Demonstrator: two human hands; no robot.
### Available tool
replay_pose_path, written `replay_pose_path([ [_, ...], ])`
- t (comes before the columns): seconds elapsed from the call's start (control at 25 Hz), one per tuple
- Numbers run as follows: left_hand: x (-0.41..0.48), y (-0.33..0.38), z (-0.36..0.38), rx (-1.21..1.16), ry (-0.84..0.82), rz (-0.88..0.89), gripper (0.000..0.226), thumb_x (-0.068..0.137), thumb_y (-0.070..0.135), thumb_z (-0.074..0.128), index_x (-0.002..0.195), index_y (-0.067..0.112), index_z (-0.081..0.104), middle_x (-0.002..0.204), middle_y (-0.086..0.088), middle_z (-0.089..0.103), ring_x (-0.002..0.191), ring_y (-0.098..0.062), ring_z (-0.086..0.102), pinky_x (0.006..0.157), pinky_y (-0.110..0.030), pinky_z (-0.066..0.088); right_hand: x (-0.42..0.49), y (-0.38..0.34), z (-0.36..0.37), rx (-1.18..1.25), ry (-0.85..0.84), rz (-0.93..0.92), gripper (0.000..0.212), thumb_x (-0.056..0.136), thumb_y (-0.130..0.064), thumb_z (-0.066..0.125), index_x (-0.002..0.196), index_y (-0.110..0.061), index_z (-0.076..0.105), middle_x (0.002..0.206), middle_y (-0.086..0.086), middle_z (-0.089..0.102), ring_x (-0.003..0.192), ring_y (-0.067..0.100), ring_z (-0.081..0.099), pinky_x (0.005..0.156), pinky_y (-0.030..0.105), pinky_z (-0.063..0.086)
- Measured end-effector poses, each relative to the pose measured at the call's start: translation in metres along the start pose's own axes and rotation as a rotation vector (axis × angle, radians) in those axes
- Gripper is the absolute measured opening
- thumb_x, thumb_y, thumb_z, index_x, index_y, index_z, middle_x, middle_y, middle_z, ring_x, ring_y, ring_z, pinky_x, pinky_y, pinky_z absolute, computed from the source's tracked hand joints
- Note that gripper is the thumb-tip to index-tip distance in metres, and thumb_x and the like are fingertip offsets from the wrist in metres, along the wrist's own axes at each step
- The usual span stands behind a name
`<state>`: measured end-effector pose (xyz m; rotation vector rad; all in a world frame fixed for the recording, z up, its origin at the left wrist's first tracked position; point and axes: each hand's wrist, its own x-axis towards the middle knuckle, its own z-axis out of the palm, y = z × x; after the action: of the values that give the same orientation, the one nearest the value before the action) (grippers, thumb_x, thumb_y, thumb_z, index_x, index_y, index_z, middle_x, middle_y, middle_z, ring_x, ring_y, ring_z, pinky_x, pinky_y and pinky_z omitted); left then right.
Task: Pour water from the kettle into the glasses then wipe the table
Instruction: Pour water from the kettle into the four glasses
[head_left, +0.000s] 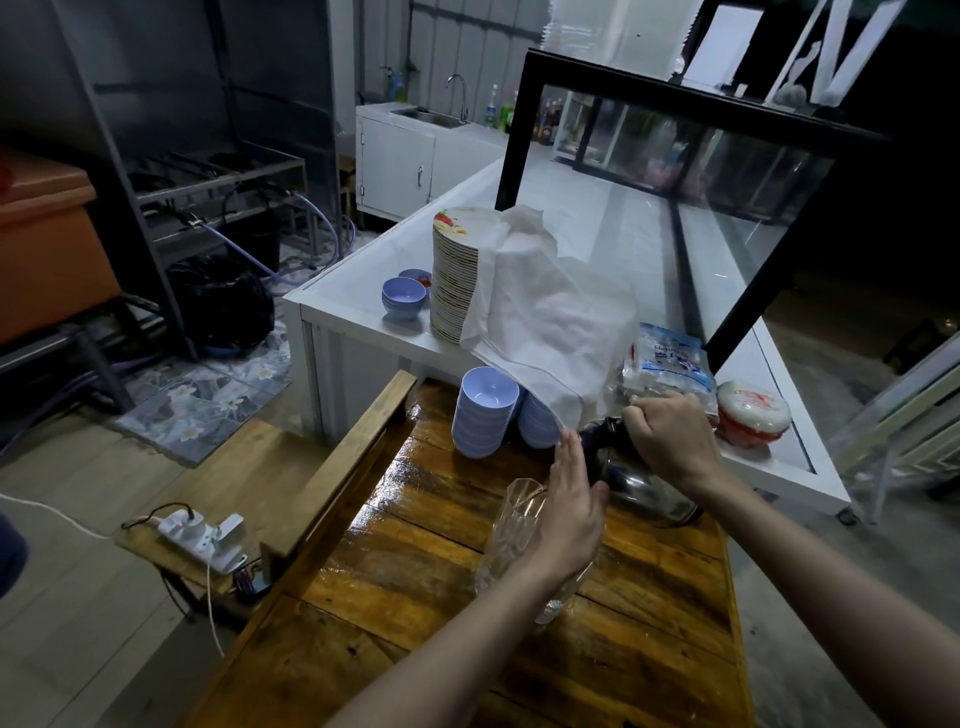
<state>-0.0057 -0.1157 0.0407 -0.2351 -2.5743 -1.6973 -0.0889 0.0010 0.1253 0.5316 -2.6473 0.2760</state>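
Note:
A steel kettle (636, 480) with a black top stands on the glossy wooden table (426, 582), at its far right. My right hand (670, 441) is closed on the kettle's handle from above. A tall clear glass (511, 525) stands just left of the kettle. My left hand (569, 512) wraps its right side, fingers stretched upward beside the kettle's spout. The glass's lower part is partly hidden by my hand, and I cannot tell whether it holds water. The tabletop looks wet and shiny.
Two stacks of pale blue bowls (485, 415) stand behind the glass. On the white counter (358, 312) beyond are a tall plate stack (454, 275) draped with a white cloth (545, 312), a plastic bag (670, 364) and a red-and-white container (753, 415). A power strip (202, 535) lies on the bench at left.

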Motion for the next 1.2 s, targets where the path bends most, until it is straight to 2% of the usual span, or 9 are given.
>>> replay_pose_path([
  [0.08, 0.000, -0.001, 0.000, -0.004, 0.012, -0.003, 0.064, 0.105, 0.031, 0.028, 0.150, 0.013, -0.014, 0.158, 0.000, -0.022, 0.142, -0.007, -0.022, 0.117, -0.022, -0.009, 0.002, -0.001, 0.000, 0.004, -0.012, -0.023, 0.039, 0.079, -0.035, 0.027, 0.042, -0.024, 0.030, 0.043, -0.002, 0.037, 0.051, 0.018, 0.038, 0.075, 0.039, 0.038],
  [0.28, 0.000, -0.003, 0.001, -0.022, 0.023, -0.009, 0.066, 0.104, 0.033, 0.028, 0.149, 0.015, -0.017, 0.157, 0.002, -0.025, 0.143, -0.008, -0.023, 0.118, -0.025, -0.009, 0.009, -0.002, 0.003, -0.044, -0.026, -0.049, 0.041, 0.080, -0.035, 0.028, 0.043, -0.019, 0.039, 0.045, 0.008, 0.050, 0.054, 0.023, 0.045, 0.072, 0.039, 0.040],
  [0.48, 0.000, -0.007, 0.002, -0.013, 0.047, -0.010, 0.067, 0.104, 0.035, 0.027, 0.149, 0.017, -0.020, 0.157, 0.004, -0.026, 0.144, -0.008, -0.023, 0.120, -0.029, -0.006, 0.014, -0.005, 0.004, -0.063, -0.032, -0.092, 0.043, 0.081, -0.033, 0.030, 0.043, -0.017, 0.043, 0.043, 0.002, 0.042, 0.053, 0.023, 0.045, 0.070, 0.039, 0.040],
  [0.64, -0.001, -0.006, 0.001, -0.025, 0.053, -0.023, 0.068, 0.104, 0.034, 0.028, 0.148, 0.018, -0.021, 0.158, 0.003, -0.025, 0.144, -0.008, -0.023, 0.120, -0.031, -0.005, 0.017, -0.009, 0.003, -0.082, -0.016, -0.132, 0.038, 0.080, -0.032, 0.029, 0.046, -0.020, 0.039, 0.045, 0.005, 0.043, 0.054, 0.025, 0.046, 0.067, 0.035, 0.031],
  [0.76, -0.002, -0.005, 0.001, -0.035, 0.050, -0.028, 0.069, 0.104, 0.036, 0.027, 0.148, 0.019, -0.023, 0.157, 0.004, -0.027, 0.144, -0.008, -0.023, 0.120, -0.031, -0.005, 0.018, -0.008, 0.003, -0.083, -0.014, -0.156, 0.042, 0.082, -0.031, 0.030, 0.045, -0.017, 0.040, 0.043, 0.006, 0.044, 0.051, 0.021, 0.041, 0.068, 0.031, 0.025],
  [0.88, -0.001, -0.007, 0.003, -0.046, 0.056, -0.042, 0.069, 0.104, 0.034, 0.029, 0.148, 0.020, -0.024, 0.157, 0.005, -0.027, 0.144, -0.009, -0.022, 0.121, -0.034, -0.002, 0.020, -0.008, 0.004, -0.108, -0.023, -0.167, 0.045, 0.084, -0.031, 0.031, 0.044, -0.013, 0.044, 0.042, 0.006, 0.043, 0.051, 0.019, 0.038, 0.066, 0.033, 0.029],
  [1.04, 0.000, -0.010, 0.005, -0.042, 0.062, -0.050, 0.069, 0.104, 0.031, 0.030, 0.148, 0.020, -0.024, 0.157, 0.005, -0.027, 0.144, -0.008, -0.022, 0.121, -0.036, 0.000, 0.023, -0.011, 0.003, -0.143, -0.020, -0.205, 0.042, 0.083, -0.029, 0.034, 0.043, -0.018, 0.040, 0.042, 0.001, 0.038, 0.050, 0.019, 0.039, 0.067, 0.037, 0.038],
  [1.2, 0.001, -0.010, 0.005, -0.046, 0.083, -0.047, 0.070, 0.104, 0.031, 0.030, 0.147, 0.019, -0.024, 0.156, 0.005, -0.028, 0.144, -0.008, -0.022, 0.121, -0.036, 0.001, 0.027, -0.013, 0.003, -0.182, -0.016, -0.240, 0.041, 0.083, -0.029, 0.036, 0.044, -0.019, 0.041, 0.043, 0.001, 0.040, 0.052, 0.018, 0.040, 0.066, 0.037, 0.039],
])
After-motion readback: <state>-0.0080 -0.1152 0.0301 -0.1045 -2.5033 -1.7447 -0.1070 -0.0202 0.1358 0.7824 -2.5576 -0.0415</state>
